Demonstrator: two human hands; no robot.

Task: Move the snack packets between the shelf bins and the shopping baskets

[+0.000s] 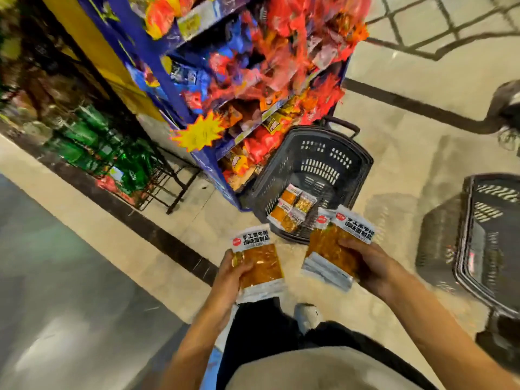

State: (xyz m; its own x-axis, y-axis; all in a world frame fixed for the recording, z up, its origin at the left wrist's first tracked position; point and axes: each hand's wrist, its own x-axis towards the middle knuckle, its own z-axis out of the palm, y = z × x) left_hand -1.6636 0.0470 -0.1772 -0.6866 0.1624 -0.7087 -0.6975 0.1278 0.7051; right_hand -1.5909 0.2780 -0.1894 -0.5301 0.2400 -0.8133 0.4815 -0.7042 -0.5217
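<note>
Left hand [230, 273] grips one orange snack packet [260, 263]; right hand [365, 266] clutches a pair of packets [334, 249] — long axes pointing roughly twelve o'clock, toward the dark shopping basket [351, 153] holding four packets [291, 209] — nearer the right hand.

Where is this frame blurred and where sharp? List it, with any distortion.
Head view: shelf bins and right basket smear with motion blur; head view, centre: the packet in the left hand and packets in the right hand are sharper, print legible; head view, edges: wide-angle lens bends the dark floor lines.
</note>
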